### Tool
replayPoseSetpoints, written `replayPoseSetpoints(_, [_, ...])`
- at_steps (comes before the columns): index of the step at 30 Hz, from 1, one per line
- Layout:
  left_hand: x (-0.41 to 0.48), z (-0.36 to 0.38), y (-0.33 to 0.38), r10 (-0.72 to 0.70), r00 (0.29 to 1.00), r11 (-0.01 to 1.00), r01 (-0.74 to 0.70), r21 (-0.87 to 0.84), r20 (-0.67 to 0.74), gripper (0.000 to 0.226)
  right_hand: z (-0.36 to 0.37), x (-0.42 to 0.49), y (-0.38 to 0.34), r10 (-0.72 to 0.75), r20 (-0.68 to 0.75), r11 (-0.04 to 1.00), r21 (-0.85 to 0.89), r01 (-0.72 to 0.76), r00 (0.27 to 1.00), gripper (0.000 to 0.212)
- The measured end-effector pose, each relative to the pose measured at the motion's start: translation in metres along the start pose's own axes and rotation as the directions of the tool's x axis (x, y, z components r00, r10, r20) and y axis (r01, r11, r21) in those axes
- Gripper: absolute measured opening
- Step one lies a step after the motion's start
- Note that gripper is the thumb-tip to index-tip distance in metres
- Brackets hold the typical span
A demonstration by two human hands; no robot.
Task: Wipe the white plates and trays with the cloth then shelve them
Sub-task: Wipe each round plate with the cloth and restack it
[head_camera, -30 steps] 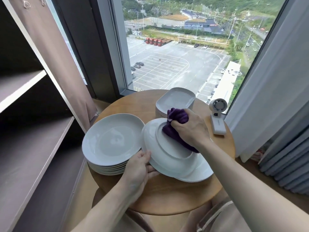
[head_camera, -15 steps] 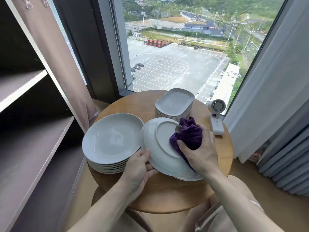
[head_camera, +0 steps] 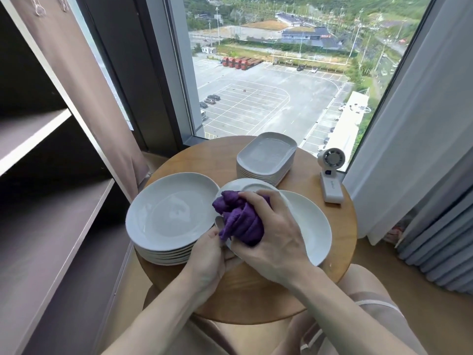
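**Purple cloth on an upturned plate**

The right hand (head_camera: 271, 234) has its grip closed tight round a bunched purple cloth (head_camera: 240, 221) and presses it onto a bottom-up white plate (head_camera: 245, 187) at the middle of the round worktop (head_camera: 250, 295). The left hand (head_camera: 210, 254) pinches that plate's near rim. It lies tilted over a second plate (head_camera: 309, 226). A stack of plates (head_camera: 169, 213) sits at the left edge, a stack of trays (head_camera: 266, 155) at the far edge and a small white fan (head_camera: 331, 175) at the right edge.

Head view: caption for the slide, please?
Right hand wipes a plate with the cloth, left hand gripping its rim, beside plate stack and tray stack.
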State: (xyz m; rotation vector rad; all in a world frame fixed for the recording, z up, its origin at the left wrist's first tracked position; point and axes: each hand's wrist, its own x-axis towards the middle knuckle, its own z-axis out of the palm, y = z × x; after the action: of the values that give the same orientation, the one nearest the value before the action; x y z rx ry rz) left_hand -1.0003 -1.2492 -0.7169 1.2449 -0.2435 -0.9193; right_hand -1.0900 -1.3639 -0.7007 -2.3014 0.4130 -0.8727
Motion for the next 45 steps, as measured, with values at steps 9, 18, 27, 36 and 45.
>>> replayPoseSetpoints(9, [-0.002, 0.000, 0.003, -0.049, 0.998, 0.998, 0.050, 0.036, -0.026, 0.034, 0.009, 0.073, 0.002, 0.171, 0.127, 0.975, -0.168, -0.149, 0.977, 0.060])
replayPoseSetpoints(18, [-0.005, 0.002, 0.006, -0.091, 0.994, 0.995, 0.092, 0.024, -0.053, 0.033, -0.023, 0.088, 0.072, 0.564, 0.087, 0.821, -0.163, -0.547, 0.821, 0.057])
replayPoseSetpoints(27, [-0.002, 0.000, 0.003, -0.090, 0.993, 0.996, 0.090, -0.001, -0.071, 0.032, -0.029, 0.010, 0.066, 0.548, -0.056, 0.831, -0.081, -0.551, 0.835, 0.066])
replayPoseSetpoints(36, [-0.002, 0.000, 0.003, -0.065, 0.997, 0.998, 0.064, -0.028, -0.033, 0.032, -0.018, -0.009, 0.022, 0.414, 0.022, 0.910, -0.001, -0.414, 0.910, 0.072])
replayPoseSetpoints(45, [0.000, -0.001, 0.001, -0.041, 0.999, 0.999, 0.041, -0.013, -0.019, 0.036, -0.013, 0.016, -0.006, 0.298, 0.056, 0.946, 0.118, -0.303, 0.953, 0.062])
